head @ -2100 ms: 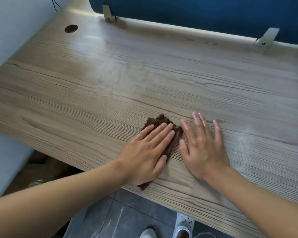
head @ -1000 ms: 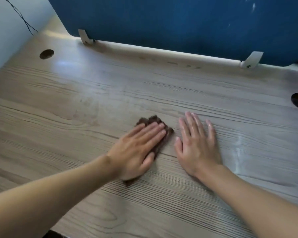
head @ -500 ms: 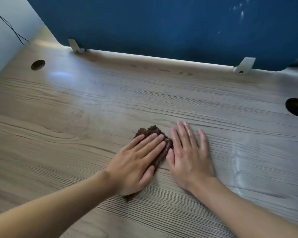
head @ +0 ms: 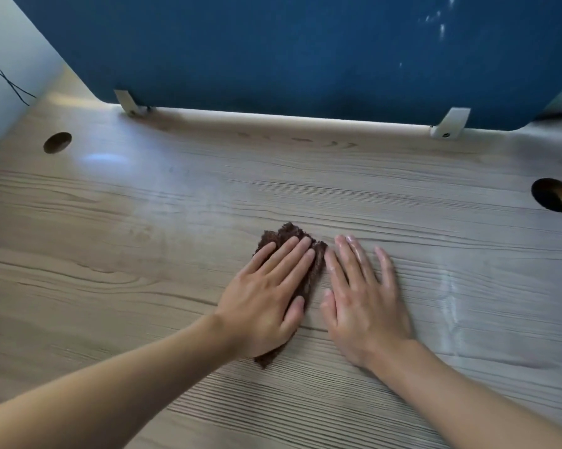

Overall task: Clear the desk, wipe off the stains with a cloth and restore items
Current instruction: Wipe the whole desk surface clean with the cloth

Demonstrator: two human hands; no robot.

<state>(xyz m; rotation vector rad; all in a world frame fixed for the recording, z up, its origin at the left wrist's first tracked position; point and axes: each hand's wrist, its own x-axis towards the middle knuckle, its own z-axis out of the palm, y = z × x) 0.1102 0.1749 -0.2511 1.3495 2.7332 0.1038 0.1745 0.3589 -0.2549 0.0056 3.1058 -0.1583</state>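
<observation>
Cloth [head: 308, 254], brown and mostly hidden under the flat, open-fingered left hand [head: 266, 296], lies at centre frame on the desk [head: 143, 254]. Right hand [head: 360, 296] rests flat just beside it, holding nothing; half a second ago it touched the cloth. No writing is visible on the blue partition [head: 273, 50].

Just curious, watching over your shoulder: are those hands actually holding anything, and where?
Nothing is gripped. The left hand lies flat, pressing the brown cloth onto the desk; the right hand rests flat on bare wood.
</observation>
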